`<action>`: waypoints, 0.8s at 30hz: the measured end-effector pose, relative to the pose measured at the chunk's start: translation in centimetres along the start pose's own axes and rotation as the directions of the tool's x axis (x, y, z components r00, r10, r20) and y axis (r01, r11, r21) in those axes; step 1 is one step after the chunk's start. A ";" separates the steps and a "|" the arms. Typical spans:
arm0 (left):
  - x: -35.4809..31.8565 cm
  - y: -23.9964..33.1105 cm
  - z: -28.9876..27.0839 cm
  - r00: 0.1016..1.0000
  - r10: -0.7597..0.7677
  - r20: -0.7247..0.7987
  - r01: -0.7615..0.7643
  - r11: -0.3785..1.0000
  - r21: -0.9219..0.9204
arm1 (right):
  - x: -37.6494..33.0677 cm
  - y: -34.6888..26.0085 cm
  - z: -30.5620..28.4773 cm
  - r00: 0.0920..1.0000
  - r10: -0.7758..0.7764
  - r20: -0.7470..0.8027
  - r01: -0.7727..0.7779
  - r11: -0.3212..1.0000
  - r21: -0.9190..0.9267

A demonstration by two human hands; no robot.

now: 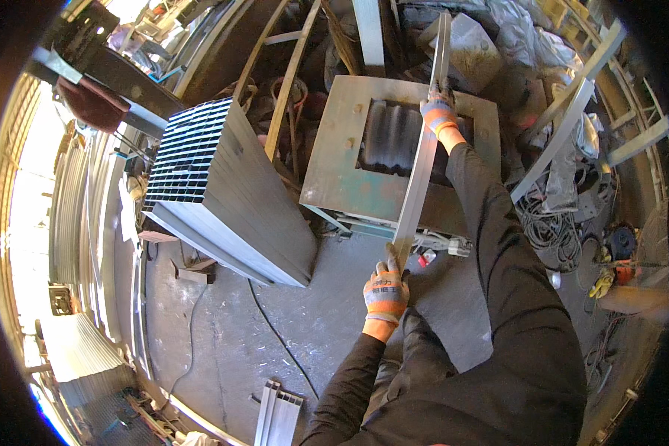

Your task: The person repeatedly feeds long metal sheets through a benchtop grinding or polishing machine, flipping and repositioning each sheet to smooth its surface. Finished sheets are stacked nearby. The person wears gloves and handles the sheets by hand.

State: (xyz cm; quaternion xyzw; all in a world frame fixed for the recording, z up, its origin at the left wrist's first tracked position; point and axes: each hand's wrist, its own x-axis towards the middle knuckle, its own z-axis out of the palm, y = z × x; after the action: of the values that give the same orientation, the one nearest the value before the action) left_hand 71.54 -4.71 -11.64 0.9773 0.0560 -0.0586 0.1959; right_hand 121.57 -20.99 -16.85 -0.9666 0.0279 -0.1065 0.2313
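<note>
The long metal bar (421, 160) runs between both gloved hands: left hand (385, 291) fingers wrapped round its near end, right hand (438, 111) fingers clamped farther up, above the steel table (334, 163).

Long grey metal bar (422, 160), slanting over workbench (334, 149)

Site: metal fabrication workshop | Stock: stack of square steel tubes (201, 160) sitting on dusty concrete floor (312, 327) | Worktop: worn steel worktop (334, 171) standing mid-floor | Clutter: coiled cables (546, 227), metal bars (290, 82) leaning about, offcuts (279, 412) lying loose
</note>
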 end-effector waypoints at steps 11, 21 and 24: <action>-23.2 -6.5 -0.6 0.998 -0.001 -0.056 -0.001 0.999 -0.034 | -26.8 -5.1 -4.2 0.986 -0.085 -0.141 0.105 0.984 0.142; -53.7 -18.6 1.1 0.994 -0.071 0.082 0.072 0.997 -0.002 | -57.8 -11.7 -9.0 0.985 -0.119 -0.124 0.139 0.975 0.174; -60.3 -22.8 0.5 0.961 -0.128 0.244 0.130 0.992 0.008 | -65.1 -13.3 -8.5 0.990 -0.116 -0.077 0.138 0.897 0.419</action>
State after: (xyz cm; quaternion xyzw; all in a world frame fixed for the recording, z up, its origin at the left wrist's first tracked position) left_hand 8.98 10.84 -12.45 0.9560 0.0951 -0.1908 0.2013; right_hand 56.27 -6.17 -15.99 -0.8900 -0.0533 -0.1492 0.4274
